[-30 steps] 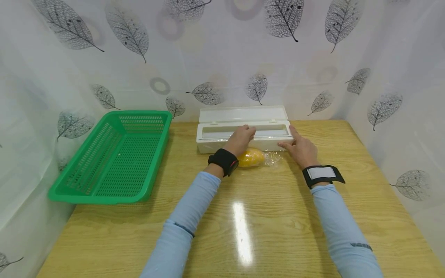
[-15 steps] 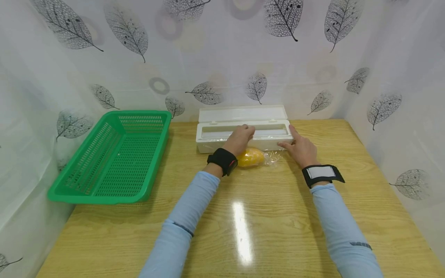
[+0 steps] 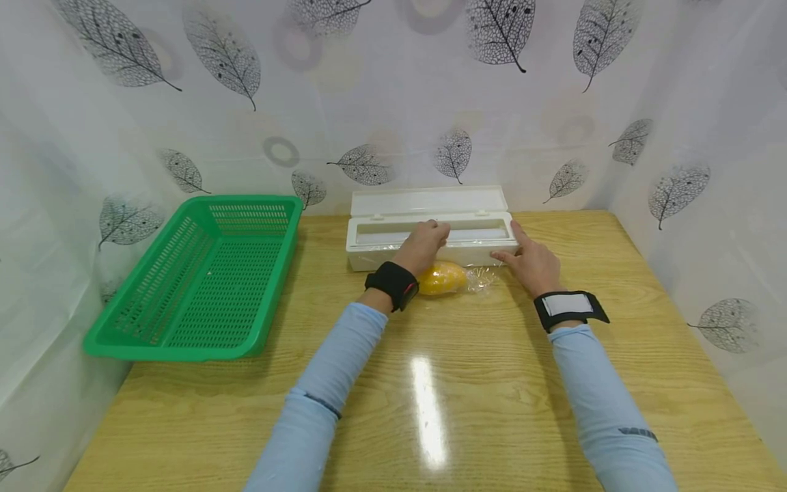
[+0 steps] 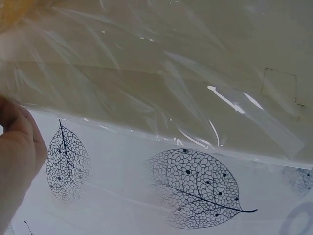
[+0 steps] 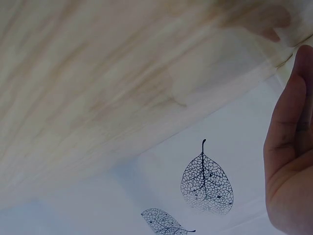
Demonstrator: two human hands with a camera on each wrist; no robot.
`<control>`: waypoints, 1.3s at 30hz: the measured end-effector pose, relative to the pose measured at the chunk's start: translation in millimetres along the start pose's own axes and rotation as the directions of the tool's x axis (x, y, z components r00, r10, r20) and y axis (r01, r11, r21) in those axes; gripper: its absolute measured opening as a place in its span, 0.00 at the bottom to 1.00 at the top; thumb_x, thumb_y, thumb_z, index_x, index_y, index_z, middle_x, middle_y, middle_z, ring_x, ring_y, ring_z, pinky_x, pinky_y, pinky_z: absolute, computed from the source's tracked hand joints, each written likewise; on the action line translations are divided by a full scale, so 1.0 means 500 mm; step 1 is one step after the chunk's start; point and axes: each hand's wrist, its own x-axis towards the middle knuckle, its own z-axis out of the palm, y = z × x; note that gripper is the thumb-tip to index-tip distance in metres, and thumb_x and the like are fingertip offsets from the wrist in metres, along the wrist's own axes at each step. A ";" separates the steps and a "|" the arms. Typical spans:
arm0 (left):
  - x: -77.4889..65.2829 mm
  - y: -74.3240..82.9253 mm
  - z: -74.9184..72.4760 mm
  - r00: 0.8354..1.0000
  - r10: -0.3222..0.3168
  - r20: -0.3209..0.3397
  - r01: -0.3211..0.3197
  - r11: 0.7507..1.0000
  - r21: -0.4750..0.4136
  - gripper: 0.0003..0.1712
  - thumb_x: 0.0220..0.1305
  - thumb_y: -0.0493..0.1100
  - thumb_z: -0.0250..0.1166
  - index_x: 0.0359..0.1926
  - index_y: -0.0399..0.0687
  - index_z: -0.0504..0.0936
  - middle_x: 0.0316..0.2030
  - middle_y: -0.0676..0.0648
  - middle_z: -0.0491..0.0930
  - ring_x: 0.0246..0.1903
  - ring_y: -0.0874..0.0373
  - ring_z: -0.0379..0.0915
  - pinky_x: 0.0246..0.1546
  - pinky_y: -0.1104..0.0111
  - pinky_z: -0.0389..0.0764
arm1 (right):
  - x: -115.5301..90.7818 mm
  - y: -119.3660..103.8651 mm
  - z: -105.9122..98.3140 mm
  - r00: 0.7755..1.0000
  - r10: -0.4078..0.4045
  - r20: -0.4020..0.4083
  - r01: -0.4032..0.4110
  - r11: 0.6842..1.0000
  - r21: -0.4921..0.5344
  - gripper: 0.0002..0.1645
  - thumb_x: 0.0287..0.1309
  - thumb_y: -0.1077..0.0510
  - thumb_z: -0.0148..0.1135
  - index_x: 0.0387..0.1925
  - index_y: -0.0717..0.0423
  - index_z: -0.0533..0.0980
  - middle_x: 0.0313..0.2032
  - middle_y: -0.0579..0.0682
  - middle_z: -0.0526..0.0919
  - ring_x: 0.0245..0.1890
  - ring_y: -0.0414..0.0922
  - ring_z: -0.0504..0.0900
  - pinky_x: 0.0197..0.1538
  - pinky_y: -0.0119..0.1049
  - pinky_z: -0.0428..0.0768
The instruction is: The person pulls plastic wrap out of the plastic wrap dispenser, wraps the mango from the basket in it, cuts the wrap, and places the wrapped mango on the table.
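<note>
A long white cling film box (image 3: 369,260) stands at the back of the table with its lid (image 3: 430,200) raised and a white roll (image 3: 476,234) inside. My left hand (image 3: 420,247) is curled over the front rim near the middle, its fingertips hidden. At the right end my right hand (image 3: 533,265) grips the box, thumb in front and fingers along the side. In front lies a yellow oval fruit (image 3: 444,278) wrapped in clear film, partly behind my left wrist. Its bunched film end (image 3: 481,279) points right. The left wrist view shows clear film (image 4: 186,93) stretched across the box front.
A green plastic basket (image 3: 261,335) with slotted sides stands on the left of the wooden table (image 3: 492,396). Behind the box hangs a white curtain (image 3: 399,102) with a leaf print, which also closes off both sides.
</note>
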 end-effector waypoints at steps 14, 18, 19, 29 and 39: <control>-0.003 0.001 -0.004 1.000 -0.001 0.002 0.001 1.000 -0.005 0.09 0.74 0.35 0.54 0.33 0.41 0.66 0.28 0.46 0.63 0.30 0.52 0.58 0.36 0.67 0.61 | 0.001 -0.001 -0.001 1.000 0.003 0.004 -0.003 1.000 -0.009 0.53 0.57 0.33 0.65 0.76 0.50 0.57 0.14 0.54 0.71 0.15 0.48 0.68 0.17 0.39 0.63; -0.003 0.000 -0.005 1.000 -0.007 0.006 0.007 1.000 0.000 0.07 0.73 0.35 0.55 0.34 0.40 0.68 0.29 0.44 0.66 0.31 0.51 0.60 0.36 0.66 0.63 | 0.001 -0.001 -0.002 1.000 0.004 0.008 -0.003 1.000 -0.006 0.53 0.57 0.33 0.64 0.76 0.50 0.56 0.14 0.54 0.72 0.15 0.49 0.68 0.17 0.39 0.63; -0.003 -0.001 -0.006 1.000 -0.009 0.007 0.009 1.000 0.003 0.07 0.73 0.35 0.55 0.35 0.40 0.69 0.29 0.43 0.67 0.31 0.51 0.60 0.36 0.66 0.63 | 0.001 -0.001 -0.002 1.000 0.003 0.007 -0.003 1.000 -0.009 0.53 0.57 0.33 0.64 0.76 0.50 0.56 0.14 0.54 0.72 0.15 0.49 0.68 0.17 0.39 0.63; -0.002 -0.004 -0.010 1.000 -0.014 0.018 0.014 1.000 0.004 0.05 0.73 0.34 0.55 0.37 0.39 0.71 0.33 0.40 0.73 0.34 0.47 0.67 0.39 0.64 0.69 | 0.003 -0.002 -0.002 1.000 0.005 0.007 -0.005 1.000 -0.015 0.53 0.56 0.33 0.65 0.76 0.50 0.57 0.14 0.54 0.72 0.16 0.49 0.68 0.18 0.39 0.63; -0.005 -0.006 -0.014 0.999 -0.029 0.045 0.029 0.999 -0.015 0.05 0.74 0.35 0.53 0.37 0.40 0.71 0.33 0.41 0.72 0.35 0.48 0.66 0.39 0.64 0.69 | 0.001 0.000 0.000 1.000 0.000 -0.004 0.000 1.000 -0.007 0.53 0.56 0.33 0.65 0.76 0.50 0.57 0.14 0.54 0.73 0.15 0.48 0.67 0.17 0.38 0.63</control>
